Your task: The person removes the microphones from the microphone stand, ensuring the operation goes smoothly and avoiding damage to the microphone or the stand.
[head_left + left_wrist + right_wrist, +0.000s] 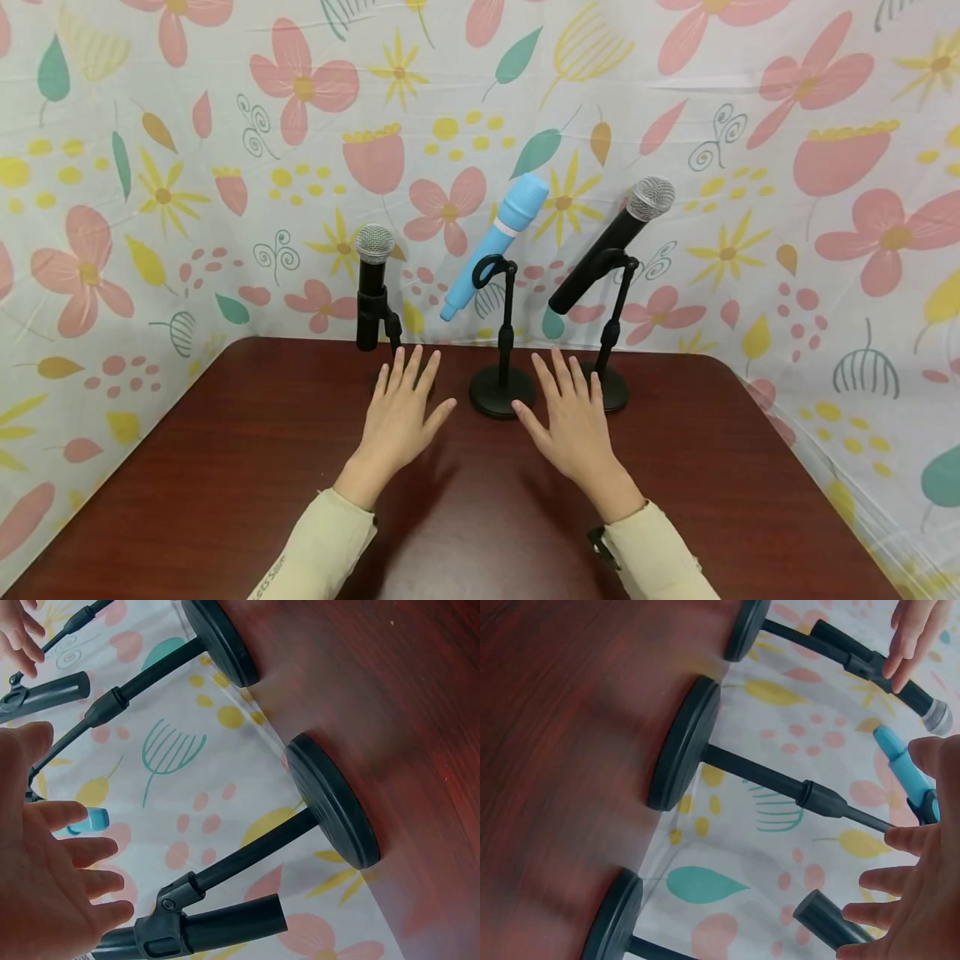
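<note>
The blue microphone (497, 243) sits just above the middle of the head frame, clipped near its lower third in the middle stand (504, 367). The clip carries it clear of the table (225, 467), so it rests tilted: its long axis runs diagonally, head toward the upper right, tail toward the lower left.

To its right, the tall black microphone (609, 247) leans the same way on the right stand (611, 350), silver grille at upper right. To the left, the short black microphone (372, 287) stands nearly upright in a low holder, grille up, its base mostly hidden behind the fingers.

Both hands lie low over the wood in the centre of the frame, grasping nothing. The left hand (401, 412) has its fingers straight and spread, tips by the short microphone's base. The right hand (570, 417) is likewise released and splayed, between the round bases of the middle and right stands; whether the palms touch the wood I cannot tell.

A flowered cloth (825, 125) fills the upper frame
</note>
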{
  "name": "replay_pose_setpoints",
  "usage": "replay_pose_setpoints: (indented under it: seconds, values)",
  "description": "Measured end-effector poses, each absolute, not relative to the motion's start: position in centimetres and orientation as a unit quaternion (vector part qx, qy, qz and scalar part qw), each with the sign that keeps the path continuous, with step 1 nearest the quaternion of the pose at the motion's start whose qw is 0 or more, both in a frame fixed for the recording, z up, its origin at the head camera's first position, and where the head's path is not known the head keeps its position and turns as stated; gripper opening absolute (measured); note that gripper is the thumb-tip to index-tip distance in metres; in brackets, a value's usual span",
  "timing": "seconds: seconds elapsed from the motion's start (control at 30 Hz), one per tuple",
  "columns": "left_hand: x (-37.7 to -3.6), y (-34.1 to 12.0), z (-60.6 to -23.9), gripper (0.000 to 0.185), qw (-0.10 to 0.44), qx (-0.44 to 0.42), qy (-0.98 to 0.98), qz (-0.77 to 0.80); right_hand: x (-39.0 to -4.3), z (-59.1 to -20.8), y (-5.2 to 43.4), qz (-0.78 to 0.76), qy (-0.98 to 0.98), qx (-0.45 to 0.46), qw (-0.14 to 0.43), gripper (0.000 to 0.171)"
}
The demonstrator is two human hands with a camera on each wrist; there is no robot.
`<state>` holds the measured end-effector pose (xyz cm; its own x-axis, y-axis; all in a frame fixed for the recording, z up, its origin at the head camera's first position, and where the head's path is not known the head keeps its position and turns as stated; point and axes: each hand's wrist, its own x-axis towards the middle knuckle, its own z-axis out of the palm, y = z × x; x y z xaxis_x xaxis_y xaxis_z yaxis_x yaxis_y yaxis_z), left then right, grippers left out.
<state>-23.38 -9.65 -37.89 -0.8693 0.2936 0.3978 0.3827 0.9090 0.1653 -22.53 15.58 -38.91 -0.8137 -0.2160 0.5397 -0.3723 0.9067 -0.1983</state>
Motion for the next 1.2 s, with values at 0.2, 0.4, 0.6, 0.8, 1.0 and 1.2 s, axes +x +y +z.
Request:
replay_pose_setpoints:
  seconds: [0.2,0.4,0.6,0.8,1.0,1.2]
  values:
    - [-23.4,-9.7,-37.6,0.068,0.203,-0.179,-0.954,-0.125,-22.5,-38.4,15.0,0.161,-0.938,0.17,0.255,0.07]
    - [-23.4,-10.1,-37.4,0.067,0.215,-0.183,-0.95,-0.133,-22.8,-37.8,14.1,0.165,-0.935,0.18,0.256,0.066]
    - [-23.5,-10.5,-37.0,0.066,0.226,-0.188,-0.945,-0.144,-23.2,-37.3,13.2,0.166,-0.935,0.191,0.248,0.065]
    - [-23.5,-11.0,-36.6,0.065,0.235,-0.19,-0.94,-0.158,-23.6,-37.0,12.3,0.189,-0.927,0.21,0.247,0.063]
    - [-23.5,-11.7,-36.3,0.063,0.256,-0.189,-0.935,-0.158,-24.1,-37.1,11.4,0.212,-0.915,0.229,0.254,0.063]
    - [-23.8,-12.4,-35.9,0.063,0.266,-0.189,-0.93,-0.167,-24.6,-36.7,10.3,0.245,-0.912,0.246,0.22,0.063]
